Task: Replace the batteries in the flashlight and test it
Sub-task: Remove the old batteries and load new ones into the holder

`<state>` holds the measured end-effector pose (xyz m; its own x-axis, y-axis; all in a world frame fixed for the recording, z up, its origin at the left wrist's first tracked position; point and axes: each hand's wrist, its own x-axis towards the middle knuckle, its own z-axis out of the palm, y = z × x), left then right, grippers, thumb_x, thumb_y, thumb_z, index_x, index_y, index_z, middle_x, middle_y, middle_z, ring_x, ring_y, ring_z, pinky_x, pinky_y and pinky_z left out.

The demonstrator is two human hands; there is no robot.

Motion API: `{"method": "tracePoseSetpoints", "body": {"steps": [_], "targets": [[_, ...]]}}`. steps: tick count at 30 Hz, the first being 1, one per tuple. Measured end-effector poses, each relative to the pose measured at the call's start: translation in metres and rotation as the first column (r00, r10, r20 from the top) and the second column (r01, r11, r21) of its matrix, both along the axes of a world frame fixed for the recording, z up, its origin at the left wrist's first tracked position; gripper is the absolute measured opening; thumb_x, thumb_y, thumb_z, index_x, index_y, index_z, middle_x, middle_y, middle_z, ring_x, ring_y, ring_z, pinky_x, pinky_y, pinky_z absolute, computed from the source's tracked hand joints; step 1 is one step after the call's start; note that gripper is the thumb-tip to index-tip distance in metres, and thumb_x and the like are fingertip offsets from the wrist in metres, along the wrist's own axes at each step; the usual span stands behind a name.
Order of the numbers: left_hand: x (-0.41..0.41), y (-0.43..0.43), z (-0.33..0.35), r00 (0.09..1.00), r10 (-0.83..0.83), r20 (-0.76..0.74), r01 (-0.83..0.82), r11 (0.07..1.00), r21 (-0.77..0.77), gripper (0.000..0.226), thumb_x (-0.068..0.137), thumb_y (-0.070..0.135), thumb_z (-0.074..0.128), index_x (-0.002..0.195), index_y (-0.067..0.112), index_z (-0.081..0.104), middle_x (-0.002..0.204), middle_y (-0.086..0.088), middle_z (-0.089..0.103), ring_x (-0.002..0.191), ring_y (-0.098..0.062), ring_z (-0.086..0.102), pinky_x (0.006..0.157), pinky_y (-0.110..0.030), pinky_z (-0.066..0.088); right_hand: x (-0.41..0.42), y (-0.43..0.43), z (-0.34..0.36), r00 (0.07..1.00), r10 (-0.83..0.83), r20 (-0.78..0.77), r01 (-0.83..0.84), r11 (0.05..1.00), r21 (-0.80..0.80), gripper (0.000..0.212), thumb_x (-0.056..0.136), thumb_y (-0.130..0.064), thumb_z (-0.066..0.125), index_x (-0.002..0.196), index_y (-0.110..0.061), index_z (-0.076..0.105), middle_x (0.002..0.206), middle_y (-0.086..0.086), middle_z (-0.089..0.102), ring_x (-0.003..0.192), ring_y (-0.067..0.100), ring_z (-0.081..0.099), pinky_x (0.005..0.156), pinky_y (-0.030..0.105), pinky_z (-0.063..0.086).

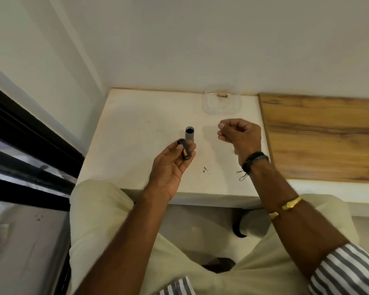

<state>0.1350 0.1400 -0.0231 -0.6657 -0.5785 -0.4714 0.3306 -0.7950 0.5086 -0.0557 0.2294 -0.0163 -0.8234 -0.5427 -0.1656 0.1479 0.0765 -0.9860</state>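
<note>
Head view: left hand [170, 167] holds, seemingly, a battery [185, 150]

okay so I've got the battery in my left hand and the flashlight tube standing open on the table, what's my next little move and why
Probably bring the battery in your left hand over the flashlight tube and slide it in. The tube stands upright with its open end up, and your right hand looks free to steady it.

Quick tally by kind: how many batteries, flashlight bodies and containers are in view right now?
Batteries: 2, a black-and-copper battery in the left hand, a copper-coloured battery in the container
Grey tubular flashlight body: 1
Clear plastic container: 1
Total: 4
</note>
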Motion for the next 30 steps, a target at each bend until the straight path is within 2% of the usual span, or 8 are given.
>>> {"method": "tracePoseSetpoints", "body": {"steps": [4,7,12,15,17,20,23,30], "targets": [[-0.003,-0.004,-0.001,0.997,0.072,-0.002,-0.072,0.994,0.077,0.029,0.099,0.001,0.051,0.127,-0.005,0.053,0.112,-0.025,0.07,0.106,-0.031,0.07,0.096,-0.041,0.055,-0.049,-0.041,-0.002,0.994,-0.063,-0.09,0.072,0.993,0.091,0.009,0.084,0.0,0.076,0.089,-0.006,0.077,0.08,0.014,0.075,0.07,0.022,0.072,0.073,0.036,0.064],[-0.004,-0.007,-0.003,0.991,0.128,0.025,-0.13,0.986,0.103,0.033,0.098,0.001,0.051,0.131,-0.006,0.052,0.115,-0.026,0.069,0.116,-0.035,0.065,0.097,-0.041,0.054,-0.084,-0.072,-0.011,0.973,-0.059,-0.221,0.107,0.972,0.21,0.011,0.082,0.001,0.075,0.088,-0.008,0.078,0.082,0.013,0.076,0.07,0.022,0.074,0.072,0.039,0.065],[-0.005,-0.016,-0.005,0.981,0.174,0.082,-0.183,0.977,0.108,0.032,0.099,0.001,0.049,0.13,-0.003,0.054,0.125,-0.028,0.063,0.119,-0.037,0.063,0.095,-0.041,0.056,-0.129,-0.112,-0.028,0.936,0.11,-0.335,0.077,0.863,0.5,0.026,0.075,0.006,0.072,0.076,-0.019,0.079,0.087,0.006,0.078,0.08,0.023,0.076,0.079,0.037,0.064],[-0.009,-0.018,-0.007,0.982,0.159,0.098,-0.17,0.978,0.12,0.03,0.099,0.002,0.05,0.127,-0.003,0.056,0.127,-0.029,0.062,0.119,-0.036,0.063,0.094,-0.04,0.056,-0.141,-0.129,-0.033,0.851,0.233,-0.47,0.126,0.778,0.615,0.028,0.082,0.001,0.065,0.092,-0.018,0.082,0.101,0.005,0.077,0.1,0.023,0.071,0.089,0.023,0.054],[-0.01,-0.02,-0.009,0.985,0.143,0.096,-0.155,0.98,0.125,0.031,0.098,0.003,0.052,0.127,-0.003,0.056,0.127,-0.029,0.063,0.12,-0.036,0.062,0.094,-0.039,0.056,-0.144,-0.136,-0.034,0.793,0.311,-0.524,0.159,0.725,0.67,0.031,0.087,-0.002,0.058,0.099,-0.021,0.08,0.11,0.008,0.073,0.105,0.028,0.068,0.087,0.025,0.053],[-0.01,-0.023,-0.01,0.988,0.129,0.086,-0.14,0.981,0.131,0.032,0.096,0.007,0.055,0.126,-0.001,0.058,0.124,-0.026,0.065,0.121,-0.035,0.062,0.091,-0.037,0.057,-0.146,-0.144,-0.034,0.737,0.44,-0.513,0.153,0.631,0.76,0.039,0.086,0.0,0.055,0.111,-0.021,0.076,0.116,0.011,0.07,0.106,0.034,0.067,0.092,0.038,0.057],[-0.011,-0.024,-0.011,0.991,0.106,0.087,-0.115,0.987,0.109,0.029,0.097,0.009,0.054,0.125,0.003,0.059,0.121,-0.021,0.068,0.12,-0.032,0.063,0.093,-0.036,0.057,-0.146,-0.149,-0.036,0.692,0.525,-0.496,0.155,0.563,0.812,0.04,0.085,0.001,0.054,0.112,-0.022,0.074,0.119,0.012,0.069,0.109,0.037,0.066,0.093,0.041,0.057],[-0.01,-0.026,-0.007,0.999,0.025,0.04,-0.028,0.997,0.069,0.03,0.102,0.012,0.048,0.131,0.012,0.055,0.127,-0.013,0.067,0.114,-0.024,0.067,0.095,-0.032,0.055,-0.144,-0.143,-0.036,0.665,0.532,-0.524,0.185,0.562,0.806,0.03,0.085,-0.001,0.055,0.096,-0.018,0.077,0.112,0.015,0.07,0.102,0.04,0.067,0.09,0.043,0.059]]}}
